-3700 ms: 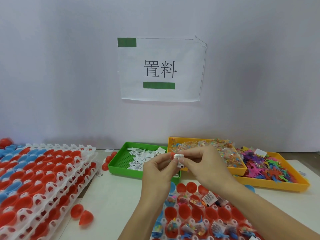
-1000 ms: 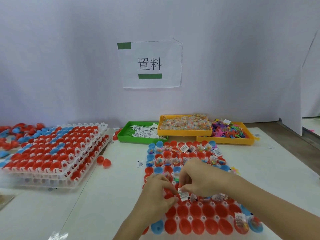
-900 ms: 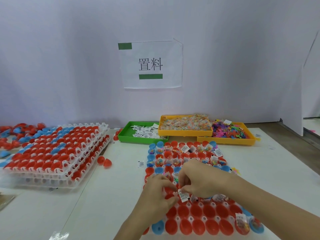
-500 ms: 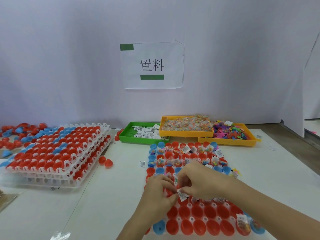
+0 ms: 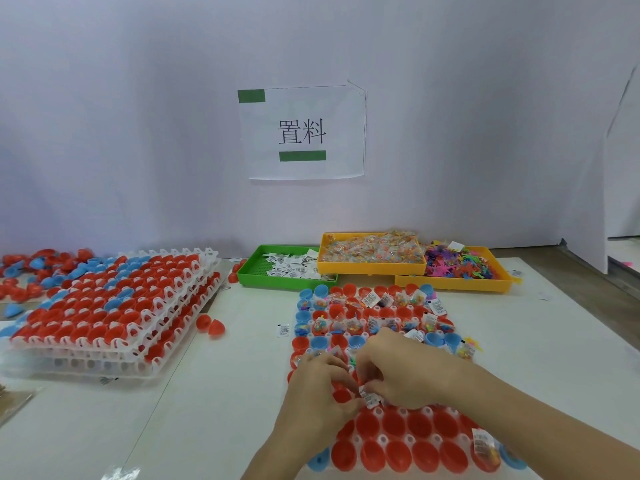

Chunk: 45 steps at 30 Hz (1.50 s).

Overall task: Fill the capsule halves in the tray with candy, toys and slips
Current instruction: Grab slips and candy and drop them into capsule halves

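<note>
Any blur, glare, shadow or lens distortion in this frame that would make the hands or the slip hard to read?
Head view: light is soft and even, with no glare and only faint shadows. The wide lens bows the table edges. The left hand, right hand and slip are slightly soft, so its print is unreadable. The wall sign stays legible.

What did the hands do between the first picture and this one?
Both hands came down from near the green tray to the capsule tray. The right hand still pinches a paper slip, now low over the red cups; the left hand stays beside it, fingers curled at the same spot. The supply trays and the stacked trays kept their places.
</note>
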Each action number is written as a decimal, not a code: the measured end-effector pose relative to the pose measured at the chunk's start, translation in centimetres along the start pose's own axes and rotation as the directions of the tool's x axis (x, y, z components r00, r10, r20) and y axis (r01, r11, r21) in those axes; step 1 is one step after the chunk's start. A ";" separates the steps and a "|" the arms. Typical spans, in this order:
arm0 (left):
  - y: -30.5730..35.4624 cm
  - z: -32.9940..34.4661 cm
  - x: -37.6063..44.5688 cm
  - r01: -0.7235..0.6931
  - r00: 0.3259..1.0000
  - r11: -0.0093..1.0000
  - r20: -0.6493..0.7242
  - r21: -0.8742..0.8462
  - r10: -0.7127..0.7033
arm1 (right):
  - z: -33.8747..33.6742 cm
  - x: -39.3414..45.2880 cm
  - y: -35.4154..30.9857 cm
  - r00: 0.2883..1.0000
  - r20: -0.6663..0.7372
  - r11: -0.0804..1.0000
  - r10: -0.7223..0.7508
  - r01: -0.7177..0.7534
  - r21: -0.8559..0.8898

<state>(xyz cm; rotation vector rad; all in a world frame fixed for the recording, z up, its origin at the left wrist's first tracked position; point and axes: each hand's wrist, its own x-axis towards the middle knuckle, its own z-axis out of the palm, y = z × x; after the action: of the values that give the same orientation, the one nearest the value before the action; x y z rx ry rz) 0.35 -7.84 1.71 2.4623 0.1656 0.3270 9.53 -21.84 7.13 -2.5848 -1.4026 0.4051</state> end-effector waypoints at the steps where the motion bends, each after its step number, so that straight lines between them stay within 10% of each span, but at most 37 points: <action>1: 0.0 0.0 -0.1 -0.003 1.000 1.000 -0.004 -0.005 0.003 | 0.0 0.1 -0.1 1.000 0.005 1.000 0.002 -0.002 -0.011; 45: 1.4 0.3 -0.6 0.113 0.994 0.993 -0.014 0.031 -0.113 | 0.7 0.2 0.0 0.999 -0.034 0.999 0.040 -0.041 -0.018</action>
<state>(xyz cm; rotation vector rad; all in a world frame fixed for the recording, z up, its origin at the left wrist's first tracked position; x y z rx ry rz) -0.04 -9.26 2.22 2.4709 0.3164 0.2921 9.41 -21.69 6.40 -2.6261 -1.3517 0.3548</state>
